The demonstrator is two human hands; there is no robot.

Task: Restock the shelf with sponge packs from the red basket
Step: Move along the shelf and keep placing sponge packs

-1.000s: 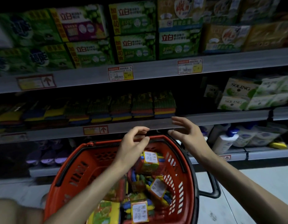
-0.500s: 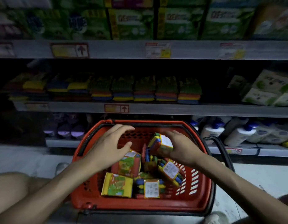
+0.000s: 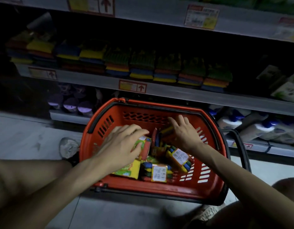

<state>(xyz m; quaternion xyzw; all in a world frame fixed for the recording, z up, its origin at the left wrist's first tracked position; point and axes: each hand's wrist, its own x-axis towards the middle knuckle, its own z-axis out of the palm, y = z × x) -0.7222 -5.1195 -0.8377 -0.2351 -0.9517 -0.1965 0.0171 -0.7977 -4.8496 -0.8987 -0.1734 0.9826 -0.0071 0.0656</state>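
Note:
The red basket (image 3: 207,187) stands on the floor below me, holding several colourful sponge packs (image 3: 158,172). Both hands are inside it. My left hand (image 3: 121,142) closes its fingers and thumb round a green and red sponge pack (image 3: 144,146) at the basket's left. My right hand (image 3: 184,133) lies over a pack (image 3: 166,132) near the far wall, fingers spread; its grip is hidden under the palm. On the shelf (image 3: 176,90) above the basket, a row of stacked sponge packs (image 3: 143,66) runs left to right.
White bottles with blue caps (image 3: 251,126) lie on the lowest shelf at right, purple items (image 3: 72,103) at left. The basket's black handle (image 3: 242,149) hangs to its right. My shoe (image 3: 68,147) stands left of the basket, my knees at the bottom corners.
The view tilted further down. My left hand dropped onto a pack and gripped it. My right hand moved with its pack toward the basket's far wall.

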